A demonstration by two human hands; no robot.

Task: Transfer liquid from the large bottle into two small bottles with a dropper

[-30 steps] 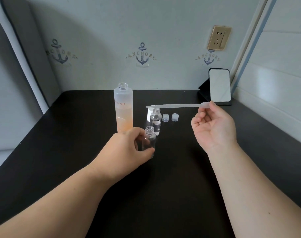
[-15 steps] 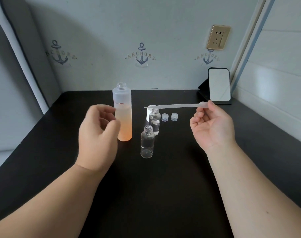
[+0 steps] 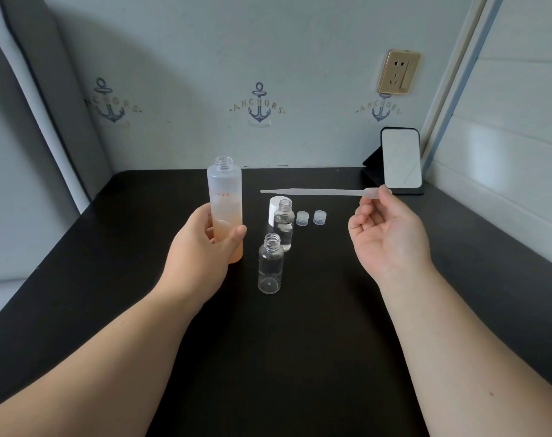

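The large frosted bottle (image 3: 224,197) with orange liquid stands uncapped on the black table (image 3: 299,357). My left hand (image 3: 200,253) grips its lower half, thumb across the front. Just right of it stand two small clear bottles without caps: the nearer small bottle (image 3: 270,264) looks empty, the farther small bottle (image 3: 284,225) holds some clear liquid. My right hand (image 3: 389,234) pinches the bulb end of a translucent plastic dropper (image 3: 315,192), held level above the small bottles with its tip pointing left.
A white cap (image 3: 273,209) stands behind the farther small bottle. Two small clear caps (image 3: 311,217) lie to its right. A small mirror on a black stand (image 3: 400,162) sits at the back right corner by the wall.
My left hand let go of the nearer small bottle, moved left and took hold of the large bottle. The right hand with the dropper stayed nearly still.
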